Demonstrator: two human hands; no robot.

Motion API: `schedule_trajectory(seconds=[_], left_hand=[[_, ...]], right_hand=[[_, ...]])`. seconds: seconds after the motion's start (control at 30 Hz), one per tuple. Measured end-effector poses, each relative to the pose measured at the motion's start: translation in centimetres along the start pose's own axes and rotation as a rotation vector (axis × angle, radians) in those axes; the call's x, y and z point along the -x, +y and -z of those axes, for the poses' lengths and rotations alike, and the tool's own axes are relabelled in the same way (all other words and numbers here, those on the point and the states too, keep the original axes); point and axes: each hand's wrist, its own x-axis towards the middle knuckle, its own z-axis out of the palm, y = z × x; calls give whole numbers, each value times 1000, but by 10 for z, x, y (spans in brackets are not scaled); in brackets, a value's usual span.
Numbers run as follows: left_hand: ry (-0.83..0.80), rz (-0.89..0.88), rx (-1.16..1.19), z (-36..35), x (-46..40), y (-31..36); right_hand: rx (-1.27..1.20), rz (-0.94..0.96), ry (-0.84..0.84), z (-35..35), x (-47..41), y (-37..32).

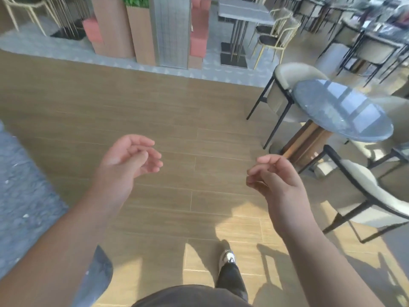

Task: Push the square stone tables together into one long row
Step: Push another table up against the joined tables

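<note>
A square grey stone table [243, 11] on thin dark legs stands far off at the top, on a raised tiled strip. My left hand [128, 160] and my right hand [276, 180] hang in the air over bare wood-look floor, palms turned inward, fingers loosely curled and holding nothing. Neither hand touches a table. A grey stone surface [20, 196] fills the left edge beside my left forearm; its shape is cut off by the frame.
A round blue-grey table [340, 109] with pale cushioned chairs [363, 191] stands at the right. Wooden planters [115, 27] and a grey column [172, 29] rise at the top. More dark chairs crowd the far right. My foot [228, 258] steps on sunlit floor.
</note>
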Motion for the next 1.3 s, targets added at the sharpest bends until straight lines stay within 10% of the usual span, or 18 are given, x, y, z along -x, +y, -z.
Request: schedule_trajectory(seconds=[0.63,1.3], left_hand=[[959,-6,25,95,-119,-38],[1437,109,113,351,-287,-67]], right_hand=[[167,-77,-1001,-286,-295,43],[254,-135,-1544,-700,-377,106]])
